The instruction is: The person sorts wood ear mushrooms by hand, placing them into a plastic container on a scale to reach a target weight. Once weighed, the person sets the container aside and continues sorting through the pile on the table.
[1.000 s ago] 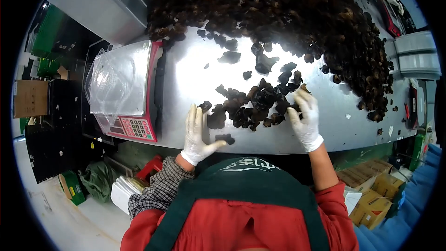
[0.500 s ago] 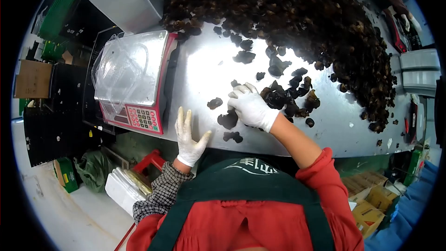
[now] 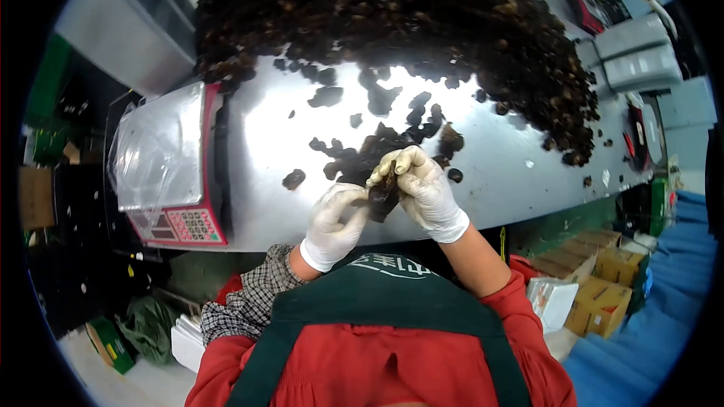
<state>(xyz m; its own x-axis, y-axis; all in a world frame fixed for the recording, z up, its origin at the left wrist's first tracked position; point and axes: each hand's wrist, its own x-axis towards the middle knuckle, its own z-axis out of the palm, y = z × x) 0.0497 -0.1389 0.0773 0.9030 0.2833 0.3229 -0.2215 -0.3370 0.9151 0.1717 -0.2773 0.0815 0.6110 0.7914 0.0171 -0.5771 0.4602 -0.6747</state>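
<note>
In front of my apron, my right hand (image 3: 427, 194), in a white glove, pinches a dark piece of wood ear mushroom (image 3: 383, 200) that hangs below its fingertips. My left hand (image 3: 334, 224), also gloved, is curled at the piece's left edge, thumb and fingers meeting it. Just beyond the hands, a loose cluster of wood ear pieces (image 3: 369, 152) lies on the shiny metal table (image 3: 498, 190). One small separate piece (image 3: 294, 179) rests to the left of the cluster.
A large heap of wood ear mushrooms (image 3: 392, 7) covers the table's far side. On the left stands a red-rimmed scale (image 3: 162, 158) with clear plastic film on it, near a metal bin (image 3: 124, 19). White trays (image 3: 641, 68) and another person's arm (image 3: 664, 19) are at far right.
My right hand has lifted a mushroom piece off the table and brought it closer to me. My left hand has moved right from beside the scale to meet it. The view has shifted.
</note>
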